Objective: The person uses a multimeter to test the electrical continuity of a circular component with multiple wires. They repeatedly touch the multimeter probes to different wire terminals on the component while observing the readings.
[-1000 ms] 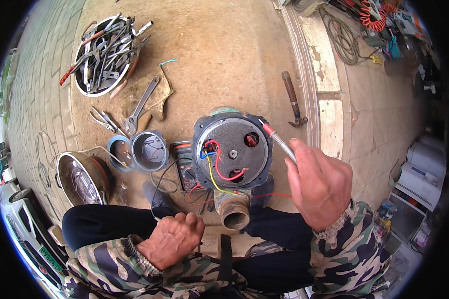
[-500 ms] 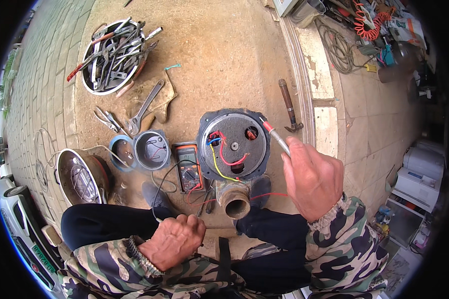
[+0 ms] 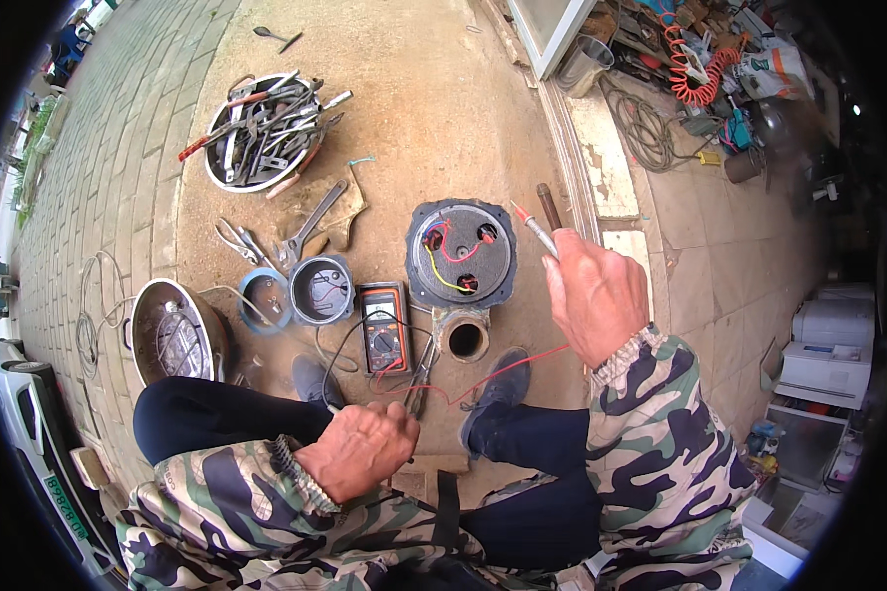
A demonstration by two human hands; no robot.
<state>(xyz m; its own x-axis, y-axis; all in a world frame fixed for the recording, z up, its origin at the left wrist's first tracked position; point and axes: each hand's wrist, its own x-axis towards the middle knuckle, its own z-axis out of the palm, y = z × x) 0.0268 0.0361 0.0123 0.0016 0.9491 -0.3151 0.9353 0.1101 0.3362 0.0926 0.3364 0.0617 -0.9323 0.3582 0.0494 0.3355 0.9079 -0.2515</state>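
My right hand [image 3: 601,295] pinches a red-and-grey test probe [image 3: 537,227], its tip just beside the upper right edge of a round grey motor housing [image 3: 461,276]. Whether the tip touches the rim I cannot tell. Red, blue and yellow wires come out of holes in the housing's top face, and a round pipe opening [image 3: 466,340] faces me below it. My left hand [image 3: 360,448] is closed near my lap round the black-lead probe, mostly hidden by the fingers. Both leads run to an orange-and-black multimeter [image 3: 384,330] lying left of the housing.
Left of the meter stand a small open grey housing [image 3: 321,290], a blue ring-shaped cover [image 3: 265,299] and a metal pot [image 3: 175,335]. Farther off lie pliers [image 3: 238,241], an adjustable wrench [image 3: 315,222] and a tool-filled basin [image 3: 261,138]. A hammer handle [image 3: 548,205] shows behind my right hand.
The view has shifted, and the motor housing looks smaller and farther off. The red probe has lifted away from the bolt hole at the rim. My left hand stays closed near my lap.
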